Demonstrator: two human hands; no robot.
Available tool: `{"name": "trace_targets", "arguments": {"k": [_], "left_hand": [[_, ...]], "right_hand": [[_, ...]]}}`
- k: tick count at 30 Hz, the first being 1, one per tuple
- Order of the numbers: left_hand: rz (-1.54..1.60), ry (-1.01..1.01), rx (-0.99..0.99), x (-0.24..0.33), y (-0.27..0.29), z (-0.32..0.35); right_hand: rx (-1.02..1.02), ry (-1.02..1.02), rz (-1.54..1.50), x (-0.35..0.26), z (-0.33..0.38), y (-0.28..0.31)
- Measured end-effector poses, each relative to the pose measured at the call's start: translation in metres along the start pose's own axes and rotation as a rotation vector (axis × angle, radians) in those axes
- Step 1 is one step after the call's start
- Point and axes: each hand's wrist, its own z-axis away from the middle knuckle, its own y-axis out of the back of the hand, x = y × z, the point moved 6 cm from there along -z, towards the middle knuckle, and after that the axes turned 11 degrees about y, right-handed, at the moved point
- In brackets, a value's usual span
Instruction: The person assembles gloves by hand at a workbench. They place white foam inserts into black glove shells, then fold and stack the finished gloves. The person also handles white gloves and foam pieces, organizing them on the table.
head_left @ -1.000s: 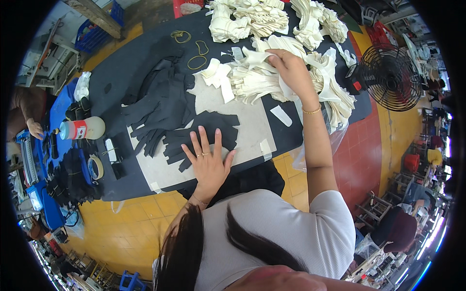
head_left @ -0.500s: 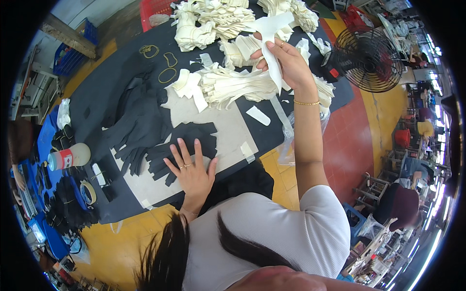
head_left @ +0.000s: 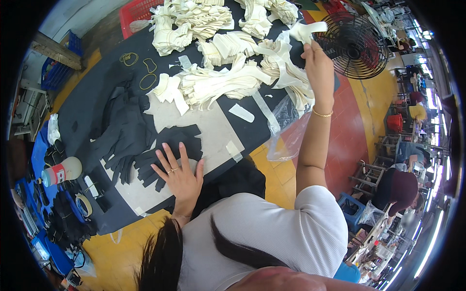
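Observation:
My left hand (head_left: 180,179) lies flat with spread fingers on a fan of black fabric pieces (head_left: 187,136), which rests on a pale grey board (head_left: 213,121). My right hand (head_left: 318,68) is raised at the far right of the table and pinches a white T-shaped cut piece (head_left: 303,32) by its lower part. Below that piece are stacks of cream cut pieces (head_left: 286,63), with a larger bundle (head_left: 218,86) to their left. More black strips (head_left: 116,131) lie in a heap left of the board. A small white offcut (head_left: 241,113) sits near the board's right edge.
A black wire fan (head_left: 352,46) stands just beyond my right hand. Clear plastic (head_left: 286,140) hangs off the table's right edge. Yellow rubber bands (head_left: 148,75), a jar (head_left: 63,171) and a tape roll (head_left: 84,204) lie to the left. A red basket (head_left: 133,14) stands behind.
My right hand has swung right with the white piece, from above the cream bundle toward the fan. My left hand stays flat on the black pieces; the whole view has shifted slightly.

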Motion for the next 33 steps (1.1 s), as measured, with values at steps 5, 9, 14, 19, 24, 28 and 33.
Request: {"name": "trace_targets", "arguments": {"k": [5,9,14,19,24,28,33], "left_hand": [[-0.004,0.015,0.001,0.0,0.002,0.0],[0.009,0.006,-0.004,0.001,0.003,0.0],[-0.012,-0.017,-0.045,0.002,0.002,-0.001],[0.017,-0.006,-0.038,0.002,0.005,-0.002],[0.082,-0.005,-0.017,0.001,0.007,0.0],[0.148,-0.066,-0.02,-0.001,0.007,0.004],[0.501,-0.247,0.08,0.004,0.023,0.01]], "right_hand": [[-0.257,0.222,0.412,-0.009,0.025,-0.044],[0.03,0.345,0.261,-0.043,0.034,-0.044],[-0.199,0.614,-0.124,-0.112,0.044,-0.088],[-0.274,0.604,-0.196,-0.136,0.045,-0.112],[-0.221,0.682,-0.208,-0.141,0.049,-0.116],[-0.191,0.72,-0.187,-0.144,0.051,-0.12],[-0.208,0.718,-0.234,-0.144,0.05,-0.125]]}}
